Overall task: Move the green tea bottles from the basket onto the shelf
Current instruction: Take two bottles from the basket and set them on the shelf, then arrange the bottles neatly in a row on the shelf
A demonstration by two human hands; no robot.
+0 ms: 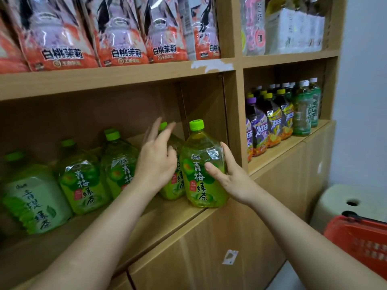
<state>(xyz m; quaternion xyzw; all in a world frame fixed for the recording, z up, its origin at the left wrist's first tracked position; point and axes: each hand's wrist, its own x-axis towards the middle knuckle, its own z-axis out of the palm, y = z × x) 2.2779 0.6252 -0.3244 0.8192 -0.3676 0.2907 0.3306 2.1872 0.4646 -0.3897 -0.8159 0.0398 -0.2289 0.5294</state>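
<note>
Head view. Your right hand (228, 176) grips the clear plastic green tea bottle (196, 185) with the lime-green screw cap: the thumb lies across the front label and the fingers curl round the bottle's right side. The bottle stands upright on the light wooden shelf board (167, 212), at the right end of its compartment, near the front edge and just beside the vertical wooden divider (238, 122).

Your left hand (155, 160) holds nothing. Its fingers are straight and spread, and they are motion-blurred. The hand lies in front of a second green tea bottle (173, 185), which stands just behind and to the left of the gripped one. You cannot tell whether the hand touches it.

Three more green-capped tea bottles (83, 178) stand in a row further left on the same board. The leftmost one is blurred.

On the shelf above, note the orange-and-pink labelled drink bottles (62, 38). In the compartment to the right stand smaller dark tea bottles (272, 122) with yellow, purple and white caps.

The red plastic basket (360, 237) sits at the lower right edge, well apart from the shelf and beside a pale green plastic stool (339, 197). Its contents are out of frame.
</note>
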